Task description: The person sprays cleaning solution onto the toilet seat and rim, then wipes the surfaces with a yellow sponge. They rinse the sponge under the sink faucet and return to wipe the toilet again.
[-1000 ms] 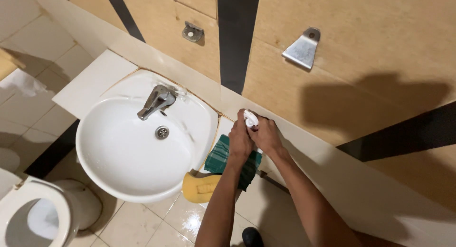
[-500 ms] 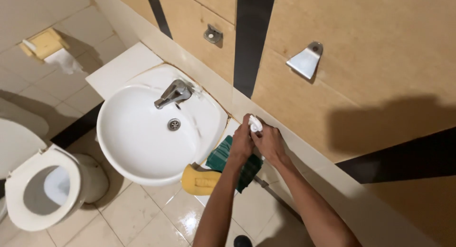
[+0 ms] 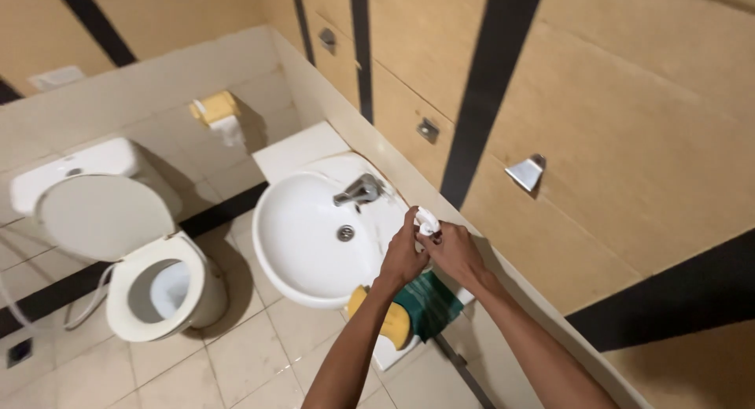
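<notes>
Both hands meet above the right-hand edge of a white wash basin (image 3: 314,244), at the ledge along the tan wall. The left hand (image 3: 403,256) and the right hand (image 3: 454,253) close their fingers around 1 small white object (image 3: 426,220), which shows just above the fingertips; it is too small to tell what it is, and only its top is visible between the 2 hands. The object sits close to the chrome tap (image 3: 359,191), a little to its right and nearer the wall. Below the hands, on the white counter beside the basin, lies a dark green cloth (image 3: 429,303), and touching its left side is a yellow sponge (image 3: 391,322), partly hidden by the left forearm. Left of the basin stands a white toilet (image 3: 149,287) with its lid raised against the cistern. A toilet roll holder (image 3: 216,110) with a yellow top hangs on the far wall, and 1 metal hook (image 3: 525,173) is fixed to the tan panel above the hands.
</notes>
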